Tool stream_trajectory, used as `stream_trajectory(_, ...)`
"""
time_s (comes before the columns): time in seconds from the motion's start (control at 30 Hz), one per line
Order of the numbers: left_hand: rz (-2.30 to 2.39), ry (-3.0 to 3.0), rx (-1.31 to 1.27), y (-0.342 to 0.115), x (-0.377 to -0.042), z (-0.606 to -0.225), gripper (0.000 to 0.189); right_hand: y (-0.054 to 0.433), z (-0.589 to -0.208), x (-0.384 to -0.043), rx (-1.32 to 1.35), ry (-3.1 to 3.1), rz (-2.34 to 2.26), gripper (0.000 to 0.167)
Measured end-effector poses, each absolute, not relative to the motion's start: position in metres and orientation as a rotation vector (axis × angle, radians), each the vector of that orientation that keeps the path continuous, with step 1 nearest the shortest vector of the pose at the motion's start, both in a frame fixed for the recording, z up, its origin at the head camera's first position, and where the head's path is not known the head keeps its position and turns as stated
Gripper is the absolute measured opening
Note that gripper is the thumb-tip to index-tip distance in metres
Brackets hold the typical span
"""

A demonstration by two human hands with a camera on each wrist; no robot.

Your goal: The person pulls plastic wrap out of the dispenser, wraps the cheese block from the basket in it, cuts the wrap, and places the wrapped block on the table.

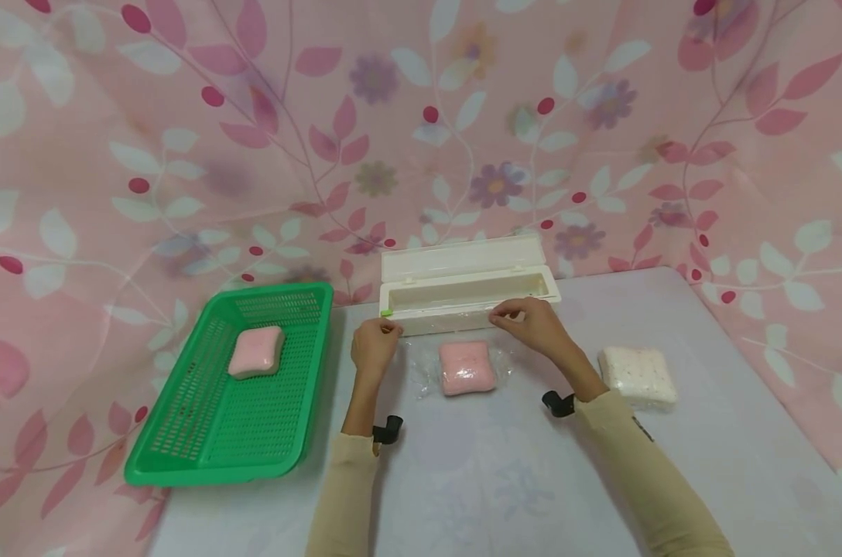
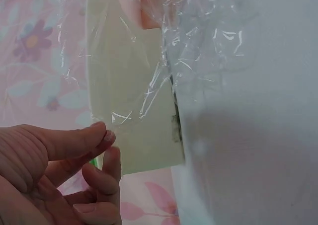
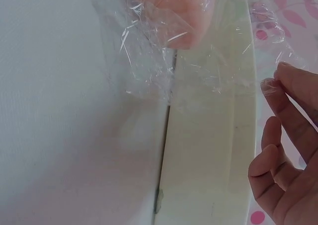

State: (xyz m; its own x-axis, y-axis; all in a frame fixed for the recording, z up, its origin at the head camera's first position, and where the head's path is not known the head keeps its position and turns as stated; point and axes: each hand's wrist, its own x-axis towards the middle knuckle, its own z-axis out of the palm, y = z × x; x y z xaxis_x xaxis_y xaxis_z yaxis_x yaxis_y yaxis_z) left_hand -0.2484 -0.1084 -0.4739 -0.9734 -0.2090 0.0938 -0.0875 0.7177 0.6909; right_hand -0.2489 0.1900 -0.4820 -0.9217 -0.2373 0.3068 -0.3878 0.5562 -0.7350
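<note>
A pink, soap-like block (image 1: 467, 368) lies on clear plastic film (image 1: 426, 370) in front of a white dispenser box (image 1: 438, 322) whose lid (image 1: 463, 258) stands open. At the box's left front corner, my left hand (image 1: 375, 345) pinches the film's edge between thumb and fingertip; the left wrist view shows this film (image 2: 149, 86) stretched over the box face. Toward the box's right end, my right hand (image 1: 532, 323) pinches the other side of the film, with its remaining fingers loosely curled in the right wrist view.
To the left stands a green plastic basket (image 1: 309, 387) with another pink block (image 1: 257, 351) inside. A white speckled block (image 1: 638, 376) sits on the table (image 1: 477, 495) beyond my right wrist. Floral cloth (image 1: 407, 139) hangs behind the box.
</note>
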Motion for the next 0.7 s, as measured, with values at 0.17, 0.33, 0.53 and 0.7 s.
stream_trajectory(0.17, -1.147, -2.746, 0.096, -0.112, -0.246, -0.469, 0.013, 0.197, -0.479, -0.247, 0.560, -2.619, 1.327, 0.010)
stream_trajectory(0.33, -1.230, -2.700, -0.138, -0.116, -0.238, -0.459, 0.007, 0.202, -0.475, -0.243, 0.604, -2.654, 1.299, 0.006)
stream_trajectory(0.53, -1.260, -2.735, -0.473, -0.124, -0.226, -0.454, 0.003, 0.209, -0.473, -0.233, 0.718, -2.669, 1.259, 0.005)
stream_trajectory(0.7, -1.094, -2.793, -0.738, -0.132, -0.215, -0.457, 0.009, 0.217, -0.473, -0.223, 0.836, -2.706, 1.124, 0.009)
